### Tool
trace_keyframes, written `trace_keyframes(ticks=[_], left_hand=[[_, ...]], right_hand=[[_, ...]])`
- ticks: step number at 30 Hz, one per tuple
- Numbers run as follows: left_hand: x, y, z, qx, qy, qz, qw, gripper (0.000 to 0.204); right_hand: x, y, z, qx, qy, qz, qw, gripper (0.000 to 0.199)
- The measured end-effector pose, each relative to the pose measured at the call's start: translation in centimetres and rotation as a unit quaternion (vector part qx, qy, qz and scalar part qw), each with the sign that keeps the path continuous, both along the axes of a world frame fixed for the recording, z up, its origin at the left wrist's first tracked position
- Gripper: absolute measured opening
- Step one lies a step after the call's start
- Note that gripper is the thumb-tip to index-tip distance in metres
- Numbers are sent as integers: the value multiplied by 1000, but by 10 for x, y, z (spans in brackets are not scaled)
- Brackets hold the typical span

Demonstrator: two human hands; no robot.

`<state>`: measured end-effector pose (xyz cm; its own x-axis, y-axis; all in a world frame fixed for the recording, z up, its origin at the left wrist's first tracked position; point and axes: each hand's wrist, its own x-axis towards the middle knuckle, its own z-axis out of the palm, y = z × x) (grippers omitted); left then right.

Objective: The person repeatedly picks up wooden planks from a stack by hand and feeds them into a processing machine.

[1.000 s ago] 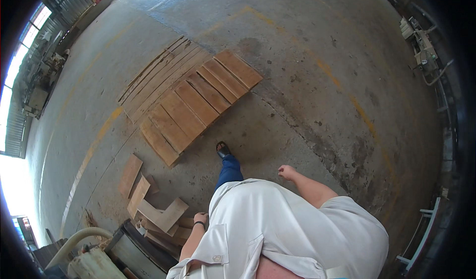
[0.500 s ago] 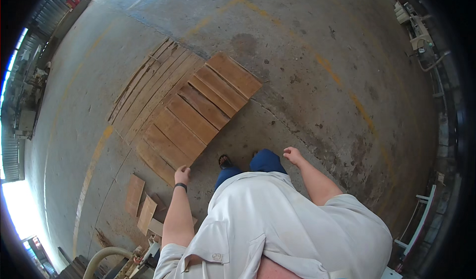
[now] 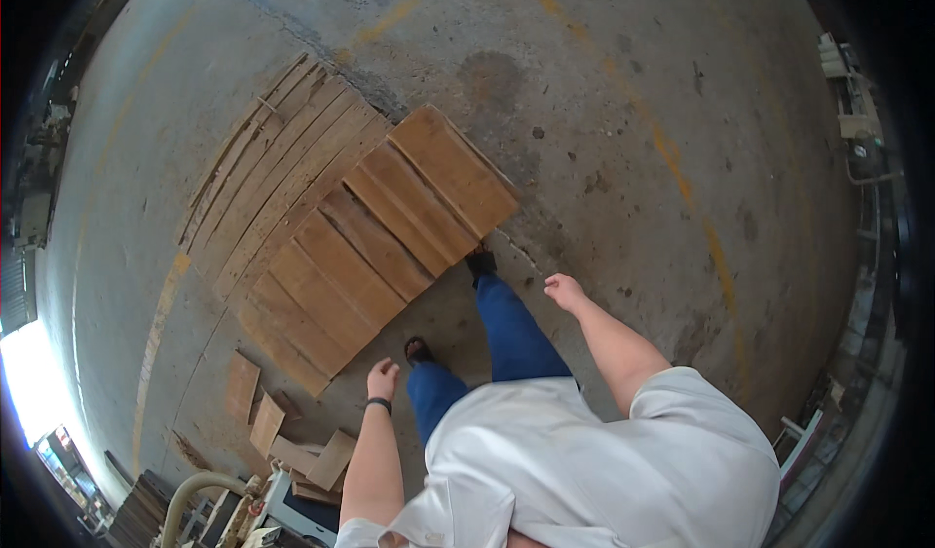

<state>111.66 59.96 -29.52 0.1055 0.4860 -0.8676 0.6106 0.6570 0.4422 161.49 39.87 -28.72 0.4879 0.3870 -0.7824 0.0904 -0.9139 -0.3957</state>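
Observation:
My left hand (image 3: pixel 383 379), with a dark band (image 3: pixel 378 405) on its wrist, hangs beside my left leg, just off the near edge of the row of brown wooden boards (image 3: pixel 336 267). Its fingers are loosely curled with nothing visible in them. On the other side, my right hand (image 3: pixel 562 292) hangs over bare floor, to the right of the boards' near corner. That hand is curled closed too, and nothing shows in it. The flat boards lie side by side, some with gaps and raised edges. Neither hand touches them.
Long thin wooden strips (image 3: pixel 278 144) lie behind the boards. Small wood offcuts (image 3: pixel 268 421) are scattered at lower left, near a machine with a pale hose (image 3: pixel 200 485). My sandalled foot (image 3: pixel 480 264) is at the boards' near edge. Yellow lines (image 3: pixel 672 153) mark the concrete floor.
My right foot has stepped forward to the boards' edge. My left hand now appears farther from the boards, lower and to the right. More offcuts have come into view at lower left.

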Motion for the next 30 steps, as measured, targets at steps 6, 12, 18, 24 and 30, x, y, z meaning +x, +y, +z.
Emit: trace_keyframes(ticks=[6, 12, 18, 24, 30], left_hand=[[117, 2, -90, -40, 28, -66, 997, 57], [227, 37, -220, -36, -24, -45, 998, 83], [236, 74, -322, -42, -28, -9, 999, 103], [321, 61, -339, -132, 1, 57, 990, 106], [321, 58, -369, -34, 78, 96, 992, 112]], right_hand=[[101, 104, -106, -23, 19, 67, 997, 37], [149, 163, -228, -28, -26, 118, 992, 48], [126, 232, -298, -57, 13, 163, 985, 79], [144, 223, -342, -94, -18, 77, 992, 105], [145, 234, -361, -55, -23, 36, 998, 100]])
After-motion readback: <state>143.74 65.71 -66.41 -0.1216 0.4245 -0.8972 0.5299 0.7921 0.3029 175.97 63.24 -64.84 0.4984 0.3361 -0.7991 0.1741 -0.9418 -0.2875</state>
